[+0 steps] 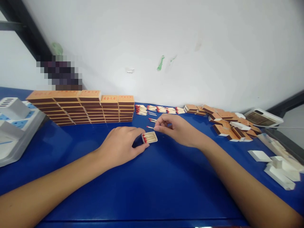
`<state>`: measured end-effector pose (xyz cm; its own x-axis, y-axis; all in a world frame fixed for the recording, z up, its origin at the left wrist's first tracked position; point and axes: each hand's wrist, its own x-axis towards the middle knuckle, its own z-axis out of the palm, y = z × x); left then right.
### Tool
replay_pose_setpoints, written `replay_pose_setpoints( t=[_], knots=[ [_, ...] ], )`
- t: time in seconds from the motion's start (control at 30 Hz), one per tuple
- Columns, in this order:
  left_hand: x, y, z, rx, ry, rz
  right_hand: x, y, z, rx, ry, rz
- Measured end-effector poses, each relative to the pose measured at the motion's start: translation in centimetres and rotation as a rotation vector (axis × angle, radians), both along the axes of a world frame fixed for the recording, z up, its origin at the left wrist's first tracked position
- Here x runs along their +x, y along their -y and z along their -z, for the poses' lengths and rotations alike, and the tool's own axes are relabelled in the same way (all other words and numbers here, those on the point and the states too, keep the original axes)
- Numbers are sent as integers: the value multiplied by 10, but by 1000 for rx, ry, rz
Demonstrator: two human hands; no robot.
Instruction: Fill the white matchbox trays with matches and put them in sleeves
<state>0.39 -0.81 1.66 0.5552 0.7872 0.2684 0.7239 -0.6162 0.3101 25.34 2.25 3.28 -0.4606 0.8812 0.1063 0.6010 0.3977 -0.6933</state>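
Observation:
Between the thumb and fingers of my left hand point(124, 144) is a small white matchbox tray point(155, 138), tilted up a little. Red-tipped matches lie side by side inside it. My right hand point(174, 128) pinches a single match point(150, 127) by its plain end, its red head pointing left just above the tray. Behind the hands, loose matches point(142, 110) lie in small piles along the wall, and a few more matches point(152, 120) lie close to my right fingertips.
Stacked matchboxes point(110, 109) form a wall at the back left. Scattered matchbox sleeves point(224, 122) heap at the back right, near a phone point(263, 117). White empty trays point(280, 175) lie at the right. A grey-white container point(16, 144) stands left on the blue table point(147, 190).

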Motion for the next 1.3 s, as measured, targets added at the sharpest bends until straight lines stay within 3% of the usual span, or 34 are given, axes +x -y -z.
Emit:
replay_pose_setpoints(
  t=[0.17,0.4,0.77,0.93,1.07,1.17,1.3],
  knots=[
    [-1,-1,-1,4,19,1,-2,8,1,43,81,-84],
    [0,0,0,5,10,-13,7,-24,26,273,99,157],
    [1,1,-2,-15,-17,-14,8,-29,34,250,200,150],
    [0,-1,-1,-8,-2,-12,10,-24,27,218,164,131],
    [-1,-2,-1,-8,-1,-6,2,-2,12,152,48,-5],
    [-1,-1,-2,-8,-7,3,-9,13,4,83,94,-113],
    [0,-1,-3,-20,-26,5,-13,20,3,81,145,-128]
  ],
)
